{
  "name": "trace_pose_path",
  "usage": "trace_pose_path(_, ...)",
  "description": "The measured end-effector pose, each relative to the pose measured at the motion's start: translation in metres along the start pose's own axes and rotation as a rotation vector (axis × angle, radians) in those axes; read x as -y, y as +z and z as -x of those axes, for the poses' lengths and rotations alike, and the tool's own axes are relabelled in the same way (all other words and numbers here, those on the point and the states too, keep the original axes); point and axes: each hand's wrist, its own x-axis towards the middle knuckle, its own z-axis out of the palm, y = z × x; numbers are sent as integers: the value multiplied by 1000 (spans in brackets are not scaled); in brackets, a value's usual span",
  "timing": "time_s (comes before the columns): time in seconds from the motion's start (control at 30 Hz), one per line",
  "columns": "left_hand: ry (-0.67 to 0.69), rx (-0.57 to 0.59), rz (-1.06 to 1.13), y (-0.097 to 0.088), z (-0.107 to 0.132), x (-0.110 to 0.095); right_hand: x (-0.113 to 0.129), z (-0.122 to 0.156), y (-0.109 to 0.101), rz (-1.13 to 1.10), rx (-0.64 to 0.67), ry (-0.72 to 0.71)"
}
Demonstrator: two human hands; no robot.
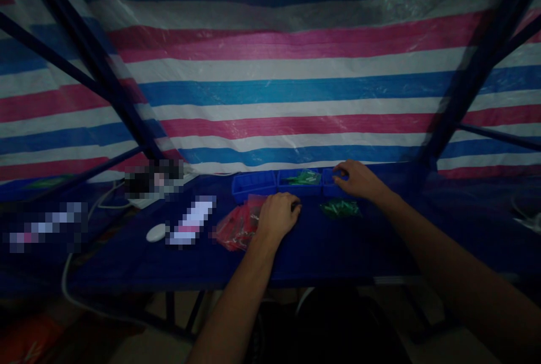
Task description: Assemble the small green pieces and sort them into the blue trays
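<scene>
My left hand rests at the right side of a red, see-through plastic bag, its fingers curled; whatever they hold, if anything, is hidden. My right hand reaches over the right blue bin, with thumb and fingertips bent together at its rim; anything between them is too small and dark to make out. Green pieces in clear wrapping lie in the middle blue bin. A small pile of green packets sits on the table just below my right hand.
The left blue bin stands behind the red bag. Towards the left of the blue table lie a blurred phone-like object, a white round item and a white power strip with cables. Striped sheeting hangs behind, between dark metal posts.
</scene>
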Motion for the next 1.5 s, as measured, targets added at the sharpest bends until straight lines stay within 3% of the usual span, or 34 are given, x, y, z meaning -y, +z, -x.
trace_pose_path(0.4, 4, -15, 43, -6, 1, -8, 29, 4, 9, -133, -156, -84)
trace_pose_path(0.67, 77, -165, 298, 2, -4, -4, 49, 9, 6, -252, -219, -121)
trace_pose_path(0.77, 52, -261, 435, -2, -6, -7, 61, 13, 6, -390, -171, -122)
trace_pose_path(0.87, 6, -328, 616, -6, -7, -11, 74, 17, 9, -608, -31, -85)
trace_pose_path(1.03, -9, -320, 806, -7, -7, -15, 83, 20, 20, -941, 189, -82)
trace_pose_path(1.3, -86, -359, 717, -10, -7, -15, 77, 17, 25, -1175, 257, 134)
trace_pose_path(1.5, -123, -243, 829, -11, -7, -17, 78, 16, 23, -1278, 200, 213)
